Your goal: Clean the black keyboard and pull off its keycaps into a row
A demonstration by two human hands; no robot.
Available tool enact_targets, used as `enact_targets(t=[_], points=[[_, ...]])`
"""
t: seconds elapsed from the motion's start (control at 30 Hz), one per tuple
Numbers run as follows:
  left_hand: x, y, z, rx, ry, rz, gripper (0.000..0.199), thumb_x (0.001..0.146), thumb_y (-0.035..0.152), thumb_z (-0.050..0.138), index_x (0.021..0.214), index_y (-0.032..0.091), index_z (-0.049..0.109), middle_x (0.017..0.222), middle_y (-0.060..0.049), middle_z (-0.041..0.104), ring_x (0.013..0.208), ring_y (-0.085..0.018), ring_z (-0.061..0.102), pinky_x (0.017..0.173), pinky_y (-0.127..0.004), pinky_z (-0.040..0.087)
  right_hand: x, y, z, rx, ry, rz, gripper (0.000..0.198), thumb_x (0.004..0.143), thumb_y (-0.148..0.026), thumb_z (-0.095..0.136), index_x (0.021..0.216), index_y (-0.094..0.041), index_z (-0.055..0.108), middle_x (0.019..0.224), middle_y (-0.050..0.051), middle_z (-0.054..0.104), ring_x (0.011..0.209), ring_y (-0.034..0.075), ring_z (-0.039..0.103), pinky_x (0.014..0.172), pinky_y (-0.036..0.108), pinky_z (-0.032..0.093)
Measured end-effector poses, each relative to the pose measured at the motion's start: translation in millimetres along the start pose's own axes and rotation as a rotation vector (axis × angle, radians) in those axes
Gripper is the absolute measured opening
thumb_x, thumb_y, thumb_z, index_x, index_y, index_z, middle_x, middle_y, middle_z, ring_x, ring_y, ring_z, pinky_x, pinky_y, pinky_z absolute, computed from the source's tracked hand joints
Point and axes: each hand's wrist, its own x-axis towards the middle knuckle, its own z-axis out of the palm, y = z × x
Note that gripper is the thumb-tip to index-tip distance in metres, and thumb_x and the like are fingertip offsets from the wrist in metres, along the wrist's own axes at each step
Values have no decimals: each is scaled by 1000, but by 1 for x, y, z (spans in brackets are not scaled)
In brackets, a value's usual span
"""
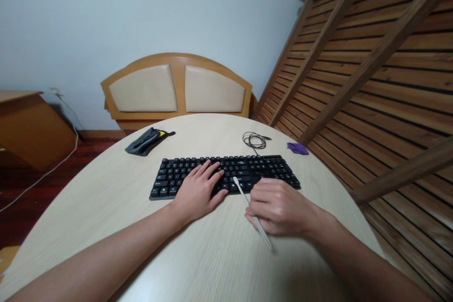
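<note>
Pale round surface, black keyboard lying long-ways left to right just ahead, left hand spread open on it, and the right hand clamped round a slim white stick angled forward-left, tip over the near rows just right of that spread hand.

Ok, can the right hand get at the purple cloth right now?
Likely yes: the purple cloth lies uncovered, off the far right corner of the black keyboard, with nothing tall between. The right hand grips a white stick, so it may need to put that down first.
</note>
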Motion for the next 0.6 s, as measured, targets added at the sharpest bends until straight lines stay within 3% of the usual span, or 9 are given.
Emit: enact_targets(t=[0.37,0.6], points=[[0,0,0,3,-23,-5,53,94,49,49,135,17,57,150,-12,48,142,-33,38,115,-49,36,-3,1,-3,39,-86,33,12,85,-21,61,74,-19,66,67,-1,58,63,15,49,61,32,31],[0,0,0,-21,-10,-7,51,95,49,49,134,17,57,150,-11,49,141,-33,39,114,-49,36,-3,2,-3,173,-225,164,3,82,-22,65,83,-20,67,75,0,66,69,15,57,67,30,37]])
